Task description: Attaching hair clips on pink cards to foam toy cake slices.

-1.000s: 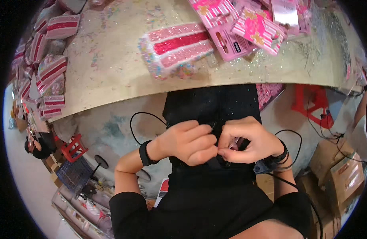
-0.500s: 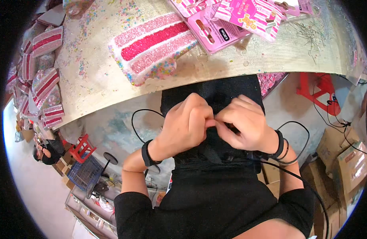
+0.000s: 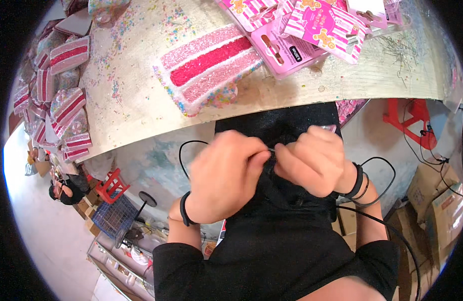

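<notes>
Over my black-clad lap, just below the table edge, both hands meet with their fingertips almost touching. My left hand (image 3: 226, 173) is closed in a pinch and slightly blurred. Facing it, my right hand (image 3: 314, 160) is curled closed, thumb and forefinger pressed together. A tiny thin bit seems to show between the fingertips, too small to name. Nearest on the table lies a glittery pink cake-slice ornament (image 3: 209, 67) with white stripes and coloured beads along its edge. Beside it are pink carded packages (image 3: 284, 52) with striped and bear-printed cards.
Wrapped cake-slice ornaments (image 3: 65, 108) pile up at the table's left. Loose beads (image 3: 116, 80) and thin pins (image 3: 399, 47) are scattered on the table (image 3: 126, 118). Red stools (image 3: 412, 120), a blue crate (image 3: 111, 218), cardboard boxes (image 3: 432, 185) and black cables surround me. Another person (image 3: 65, 190) is far left.
My left hand has turned and come slightly nearer, its fingertips drawing a little apart from the right's. The right hand has curled tighter. The whole view has shifted slightly.
</notes>
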The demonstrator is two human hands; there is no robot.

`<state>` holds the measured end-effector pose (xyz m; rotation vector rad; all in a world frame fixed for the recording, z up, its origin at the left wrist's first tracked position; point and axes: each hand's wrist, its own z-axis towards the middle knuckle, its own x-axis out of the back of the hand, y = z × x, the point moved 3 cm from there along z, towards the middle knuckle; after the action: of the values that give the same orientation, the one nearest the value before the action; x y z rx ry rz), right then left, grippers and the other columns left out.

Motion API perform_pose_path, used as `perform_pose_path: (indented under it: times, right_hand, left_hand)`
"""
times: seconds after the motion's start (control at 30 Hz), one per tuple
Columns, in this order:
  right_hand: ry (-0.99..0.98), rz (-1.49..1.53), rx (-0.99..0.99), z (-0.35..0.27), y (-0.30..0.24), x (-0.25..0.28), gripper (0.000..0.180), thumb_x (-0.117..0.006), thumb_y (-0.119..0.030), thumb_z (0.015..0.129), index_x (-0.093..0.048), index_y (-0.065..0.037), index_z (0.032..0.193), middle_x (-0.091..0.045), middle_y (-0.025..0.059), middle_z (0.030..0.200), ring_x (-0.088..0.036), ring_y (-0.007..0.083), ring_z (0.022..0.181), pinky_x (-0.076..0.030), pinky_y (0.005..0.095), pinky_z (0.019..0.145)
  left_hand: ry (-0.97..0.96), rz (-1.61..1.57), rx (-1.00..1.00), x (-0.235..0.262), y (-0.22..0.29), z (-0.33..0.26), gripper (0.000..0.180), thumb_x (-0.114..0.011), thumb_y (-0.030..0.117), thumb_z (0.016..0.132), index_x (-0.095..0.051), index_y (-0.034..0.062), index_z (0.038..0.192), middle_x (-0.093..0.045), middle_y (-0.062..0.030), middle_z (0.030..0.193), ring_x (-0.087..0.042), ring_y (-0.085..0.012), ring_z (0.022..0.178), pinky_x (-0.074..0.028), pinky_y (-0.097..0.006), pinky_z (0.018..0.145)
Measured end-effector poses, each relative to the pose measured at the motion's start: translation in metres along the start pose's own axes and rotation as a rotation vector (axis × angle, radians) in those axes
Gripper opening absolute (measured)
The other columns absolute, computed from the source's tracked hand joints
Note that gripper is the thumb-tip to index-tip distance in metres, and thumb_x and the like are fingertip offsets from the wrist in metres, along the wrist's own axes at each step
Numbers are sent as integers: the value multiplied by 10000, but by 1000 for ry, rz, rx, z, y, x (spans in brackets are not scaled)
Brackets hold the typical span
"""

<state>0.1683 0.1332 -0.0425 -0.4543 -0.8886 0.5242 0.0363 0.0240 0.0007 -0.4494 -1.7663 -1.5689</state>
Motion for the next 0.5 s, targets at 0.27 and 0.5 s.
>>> perform_pose_path:
  times: [0.27,0.5]
  right_hand:
    - [212,87,-140,25,12,20,282,-712,61,621,-682,-57,875,-595,18,678,-573,221,714,-444,325,626]
    - [281,33,-84,45,9,12,296,-726,24,668,-666,-80,938,-661,37,788,-613,247,818,-473,354,685]
  left_hand:
    - [395,560,-174,41,-27,46,980,-889,410,692,-378,8,1425,-526,-199,1315,-534,-290,1199,-456,-430,994]
    - [537,-394,3,23,-60,51,958,-880,312,705,-360,-24,1435,-508,-119,1320,-544,-213,1154,-463,-344,967]
